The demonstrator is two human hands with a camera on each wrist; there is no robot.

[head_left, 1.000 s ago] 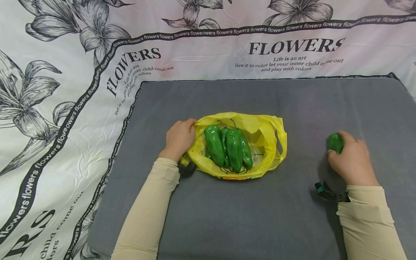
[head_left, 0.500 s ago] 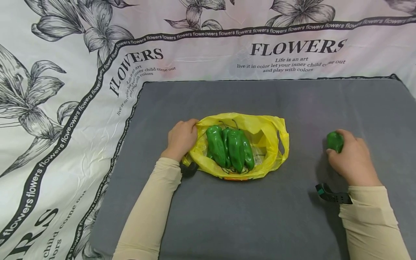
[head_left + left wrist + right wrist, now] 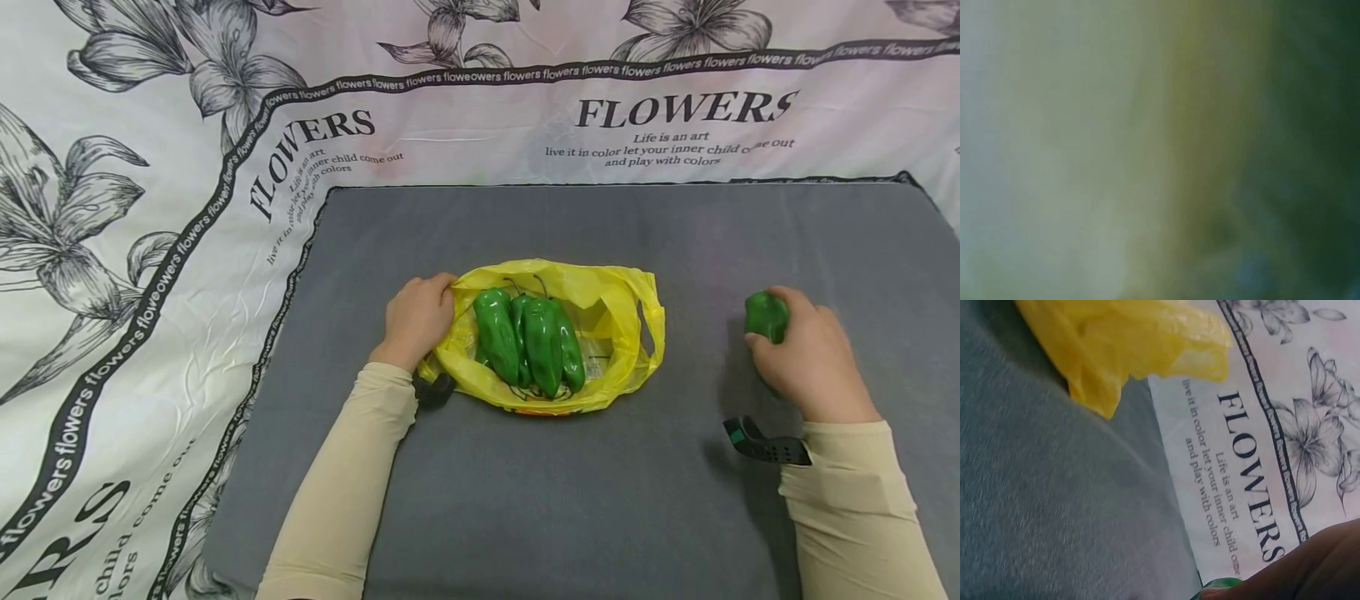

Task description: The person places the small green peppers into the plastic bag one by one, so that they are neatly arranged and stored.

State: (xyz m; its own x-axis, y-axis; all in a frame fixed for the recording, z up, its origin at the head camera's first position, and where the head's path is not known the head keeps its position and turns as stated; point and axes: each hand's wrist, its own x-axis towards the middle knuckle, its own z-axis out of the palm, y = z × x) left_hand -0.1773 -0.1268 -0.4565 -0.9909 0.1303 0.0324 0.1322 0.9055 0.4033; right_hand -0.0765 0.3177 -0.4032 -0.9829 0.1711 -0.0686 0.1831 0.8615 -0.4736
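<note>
A yellow plastic bag (image 3: 630,367) lies with its mouth open in the middle of the grey surface. Inside it, several green peppers (image 3: 543,342) sit side by side, two thin stems showing at the top. The left hand (image 3: 417,321) pinches the bag's left rim; its fingertips are partly hidden. Off to the right, apart from the bag, the right hand (image 3: 813,358) grips a green pepper (image 3: 767,316) between thumb and fingers, slightly above the surface. In the right wrist view, only a sliver of that pepper (image 3: 1225,582) shows. The left wrist view is too blurred to make out detail.
The grey surface (image 3: 570,500) is bordered at the back and left by a white cloth (image 3: 465,133) printed with flowers and lettering. A black strap (image 3: 768,446) circles the right wrist, and a dark device (image 3: 433,390) shows at the left wrist beside the bag.
The right hand has moved slightly up and to the left with the pepper, which now shows more. The left hand and the bag stay in nearly the same place.
</note>
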